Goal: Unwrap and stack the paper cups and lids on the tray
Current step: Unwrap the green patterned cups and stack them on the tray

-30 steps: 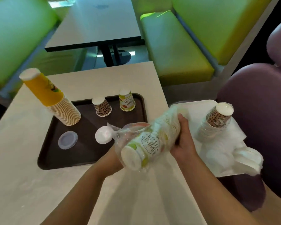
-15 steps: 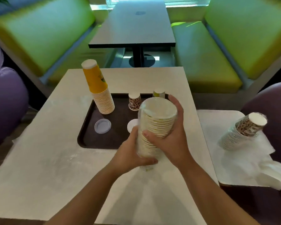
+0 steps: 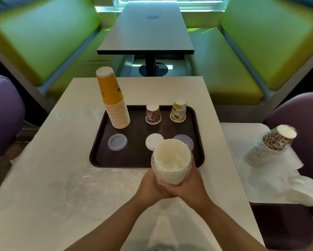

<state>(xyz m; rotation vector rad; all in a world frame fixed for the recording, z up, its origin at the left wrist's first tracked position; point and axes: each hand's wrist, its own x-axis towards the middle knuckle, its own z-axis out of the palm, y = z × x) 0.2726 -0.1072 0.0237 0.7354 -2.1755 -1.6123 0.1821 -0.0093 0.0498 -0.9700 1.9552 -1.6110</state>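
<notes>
Both hands hold a plastic-wrapped stack of paper cups point(image 3: 171, 160) upright at the near edge of the dark brown tray point(image 3: 101, 156), its open white mouth facing me. My left hand point(image 3: 150, 187) grips the stack's lower left side and my right hand point(image 3: 191, 185) its lower right, fingers meeting under it. On the tray stand a tall yellow cup stack point(image 3: 113, 98), a leopard-print cup point(image 3: 153, 114) and a green-printed cup point(image 3: 178, 111), all upside down. A clear lid point(image 3: 117, 142), a white lid point(image 3: 154, 141) and another clear lid point(image 3: 183, 140) lie flat on the tray.
A small side table point(image 3: 242, 134) to the right carries a wrapped leopard-print cup stack point(image 3: 271, 144) lying on its side and crumpled white wrapping point(image 3: 287, 183). Purple chairs flank the pale table point(image 3: 61, 169). Green benches and a dark table stand beyond.
The wrapped stack has gone from lying across my hands to standing upright, mouth toward me. My hands slid down to its base and lowered it at the tray's near edge.
</notes>
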